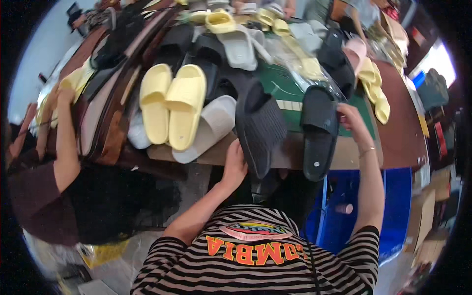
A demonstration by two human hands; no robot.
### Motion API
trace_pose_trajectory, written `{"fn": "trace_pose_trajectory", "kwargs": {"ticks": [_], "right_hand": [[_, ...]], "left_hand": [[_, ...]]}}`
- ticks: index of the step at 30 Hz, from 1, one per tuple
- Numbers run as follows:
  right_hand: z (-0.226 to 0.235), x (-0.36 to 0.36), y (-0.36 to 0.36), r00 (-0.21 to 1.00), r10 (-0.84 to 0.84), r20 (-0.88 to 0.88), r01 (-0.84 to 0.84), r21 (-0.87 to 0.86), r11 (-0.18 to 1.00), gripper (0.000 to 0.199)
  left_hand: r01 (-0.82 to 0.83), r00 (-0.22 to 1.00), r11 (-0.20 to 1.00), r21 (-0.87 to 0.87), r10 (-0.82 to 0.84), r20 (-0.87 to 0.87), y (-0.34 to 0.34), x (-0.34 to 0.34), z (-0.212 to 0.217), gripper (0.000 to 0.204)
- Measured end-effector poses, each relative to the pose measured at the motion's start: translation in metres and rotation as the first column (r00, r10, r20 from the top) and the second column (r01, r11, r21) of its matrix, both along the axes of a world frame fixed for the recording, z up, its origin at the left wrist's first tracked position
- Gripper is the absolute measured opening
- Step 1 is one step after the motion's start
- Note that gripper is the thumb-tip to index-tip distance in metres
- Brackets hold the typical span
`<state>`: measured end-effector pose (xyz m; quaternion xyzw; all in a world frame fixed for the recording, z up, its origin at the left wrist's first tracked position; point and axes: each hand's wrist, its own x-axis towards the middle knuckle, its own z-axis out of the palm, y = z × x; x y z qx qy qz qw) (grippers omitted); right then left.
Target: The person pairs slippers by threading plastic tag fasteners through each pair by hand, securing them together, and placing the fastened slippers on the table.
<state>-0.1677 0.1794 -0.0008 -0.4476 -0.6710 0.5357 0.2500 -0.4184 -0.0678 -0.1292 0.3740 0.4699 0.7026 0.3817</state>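
Note:
My left hand (235, 163) is closed on the side edge of a black slide slipper (261, 135), which is tilted with its ribbed sole partly turned to me. A second black slide slipper (317, 147) stands to the right, its toe opening away from me and a small pale sticker on its heel. On the right edge of that slipper, my right hand (353, 123) grips with bent fingers. Left of my left hand lies a grey slipper (214, 124), partly under a pair of pale yellow slippers (184, 108). The fingertips behind both black slippers are hidden.
Black, white and yellow slippers crowd the table's far side around a green mat (287, 81). Clear plastic bags (305, 64) lie there too. A co-worker's arm (65, 142) handles yellow slippers at left. A blue bin (396, 206) stands below, right.

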Motion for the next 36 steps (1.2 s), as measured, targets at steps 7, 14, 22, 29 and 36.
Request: {"fn": "trace_pose_trajectory", "kwargs": {"ticks": [7,14,22,29,36], "right_hand": [[-0.096,0.047,-0.023,0.985,-0.172,-0.011,0.162,-0.275,0.948,0.021],[-0.113,0.048,-0.024,0.97,-0.216,-0.11,0.171,-0.324,0.93,0.024],[-0.136,0.051,-0.023,0.958,-0.244,-0.149,0.21,-0.213,0.954,0.028],[-0.185,0.062,0.002,0.985,-0.086,-0.151,0.062,-0.161,0.985,0.03],[-0.121,0.032,-0.064,0.962,0.169,0.216,-0.185,0.057,0.981,0.036]], "left_hand": [[-0.244,0.753,0.963,-0.118,0.111,-0.649,-0.009,-0.006,-0.011,0.032],[-0.284,0.787,0.958,-0.049,0.203,-0.583,0.014,0.001,0.01,0.037],[-0.09,0.733,0.984,-0.151,-0.037,-0.679,0.073,0.025,0.042,0.058],[-0.087,0.718,0.936,-0.342,-0.179,-0.673,0.131,0.042,0.0,0.089],[-0.09,0.525,0.993,-0.075,-0.017,-0.851,0.116,0.027,-0.017,0.046]]}}
